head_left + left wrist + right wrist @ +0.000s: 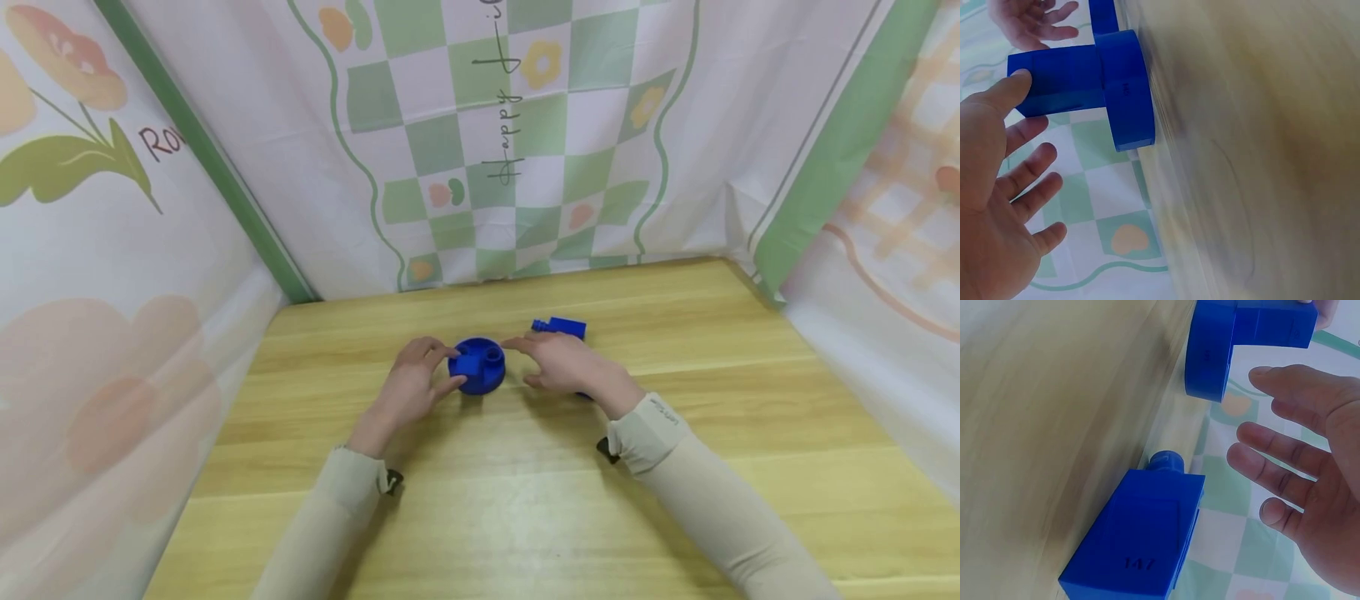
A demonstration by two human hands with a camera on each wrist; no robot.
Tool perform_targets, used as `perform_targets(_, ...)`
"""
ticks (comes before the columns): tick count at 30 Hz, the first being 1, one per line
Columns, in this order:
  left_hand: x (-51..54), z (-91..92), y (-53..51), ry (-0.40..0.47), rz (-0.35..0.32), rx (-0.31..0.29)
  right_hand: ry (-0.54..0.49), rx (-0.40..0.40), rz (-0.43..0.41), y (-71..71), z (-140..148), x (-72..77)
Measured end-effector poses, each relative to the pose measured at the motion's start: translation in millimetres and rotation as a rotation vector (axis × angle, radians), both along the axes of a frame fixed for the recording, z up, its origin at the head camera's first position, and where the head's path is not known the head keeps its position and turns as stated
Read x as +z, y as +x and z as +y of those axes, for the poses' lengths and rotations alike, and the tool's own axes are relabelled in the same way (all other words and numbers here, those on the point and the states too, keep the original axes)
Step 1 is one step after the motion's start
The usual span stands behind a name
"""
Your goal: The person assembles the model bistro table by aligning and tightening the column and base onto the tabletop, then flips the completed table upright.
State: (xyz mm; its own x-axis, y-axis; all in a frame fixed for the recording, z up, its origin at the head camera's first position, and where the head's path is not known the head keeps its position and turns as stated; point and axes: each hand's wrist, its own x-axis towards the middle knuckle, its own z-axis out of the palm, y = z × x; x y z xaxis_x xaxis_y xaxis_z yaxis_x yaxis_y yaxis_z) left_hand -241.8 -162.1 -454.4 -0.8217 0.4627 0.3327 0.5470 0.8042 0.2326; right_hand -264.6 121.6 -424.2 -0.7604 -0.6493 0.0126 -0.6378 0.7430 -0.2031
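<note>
A round blue base (491, 380) with a round hole in its top sits flat on the wooden table. A blue rectangular block (1063, 81) stands upright on that base, off to the left of the hole. My left hand (411, 387) pinches the block's upper end between thumb and fingers, the other fingers spread apart in the left wrist view. Just right of the base is my right hand (566, 364), fingers extended and holding nothing. In the right wrist view its fingertips are apart from the block and base.
Behind the right hand lies a blue block with a ridged round neck (567, 328). A blue block marked 147 (1138, 537) rests near the right hand in the right wrist view. Patterned curtains (510, 133) enclose the table (525, 508) at the back and sides.
</note>
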Motion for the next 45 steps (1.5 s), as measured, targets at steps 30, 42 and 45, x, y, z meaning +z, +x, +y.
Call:
perform_targets(30,-2.6,12.2,0.8,-0.028,0.034,0.186,-0.03,-0.04,-0.018,1.4,25.3,-2.3)
perform_targets(42,1.1,11.9,-0.2,0.008,0.02,0.192,-0.012,-0.091,0.005,2.9,44.1,-5.6)
perform_targets(45,1.7,11.6,-0.6,0.016,0.0,0.203,0.009,-0.106,-0.002,4.1,49.3,-7.5)
